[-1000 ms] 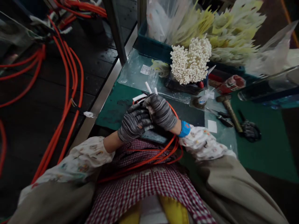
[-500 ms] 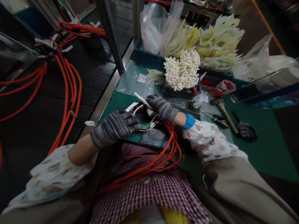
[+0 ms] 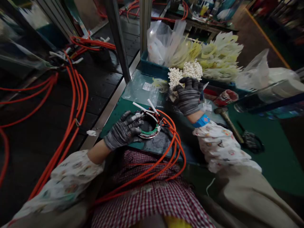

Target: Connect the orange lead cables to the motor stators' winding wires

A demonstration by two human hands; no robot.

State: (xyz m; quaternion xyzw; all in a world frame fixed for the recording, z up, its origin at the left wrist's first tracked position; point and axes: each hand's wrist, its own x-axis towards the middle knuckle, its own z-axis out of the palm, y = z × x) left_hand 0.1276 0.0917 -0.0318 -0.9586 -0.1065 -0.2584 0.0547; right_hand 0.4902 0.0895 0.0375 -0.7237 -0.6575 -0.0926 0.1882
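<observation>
Ring-shaped wired part (image 3: 150, 129) with white sleeves and orange cables (image 3: 174, 148) lies on the green worktop (image 3: 273, 158) at its near edge, the gloved left hand (image 3: 122, 131) gripping its left rim. Right of the ring and farther back, the gloved right hand (image 3: 189, 95) closes loosely on the bunch of white tubes (image 3: 184, 72); a hammer (image 3: 229, 118) lies further right

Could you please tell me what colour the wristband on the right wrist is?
The wristband is bright blue, seen in the head view.

Nothing's really reading clearly here. The white label (image 3: 147, 86) sitting on the clear plastic bag (image 3: 140, 90) at about 11 o'clock is showing print, but it's coming out too blurry.
</observation>
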